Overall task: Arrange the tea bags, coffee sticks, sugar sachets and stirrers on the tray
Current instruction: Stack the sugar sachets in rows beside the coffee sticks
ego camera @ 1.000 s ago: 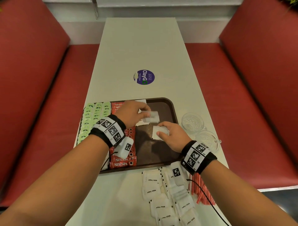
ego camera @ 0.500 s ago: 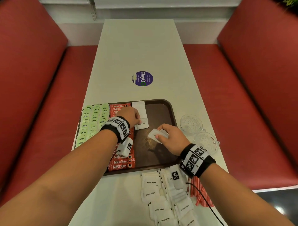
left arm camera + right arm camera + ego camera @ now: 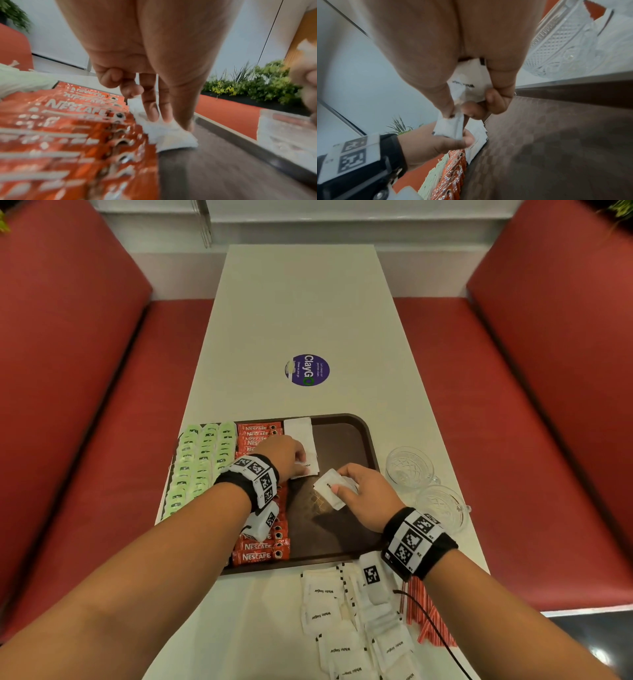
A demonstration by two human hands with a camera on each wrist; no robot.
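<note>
A brown tray [image 3: 346, 436] holds rows of green tea bags [image 3: 198, 460], a column of red coffee sticks [image 3: 260, 553] and a short column of white sugar sachets [image 3: 301, 433]. My left hand [image 3: 301, 465] presses straight fingers [image 3: 152, 112] on the nearest laid sachet [image 3: 171, 136], beside the coffee sticks [image 3: 68, 135]. My right hand [image 3: 337, 486] hovers over the tray's middle and pinches a small bunch of sugar sachets [image 3: 327, 489], seen folded in the fingers [image 3: 465, 86]. Loose sugar sachets [image 3: 342, 628] and red stirrers [image 3: 424, 614] lie on the table near me.
Two cut-glass cups [image 3: 409, 467] [image 3: 442, 508] stand on the table right of the tray. A round purple sticker [image 3: 307, 370] lies beyond the tray. Red bench seats flank the narrow white table [image 3: 301, 302]. The tray's right half [image 3: 556, 135] is bare.
My left hand laid the sachet it held onto the near end of the white column and now presses it. My right hand has lifted and tilted its sachets slightly.
</note>
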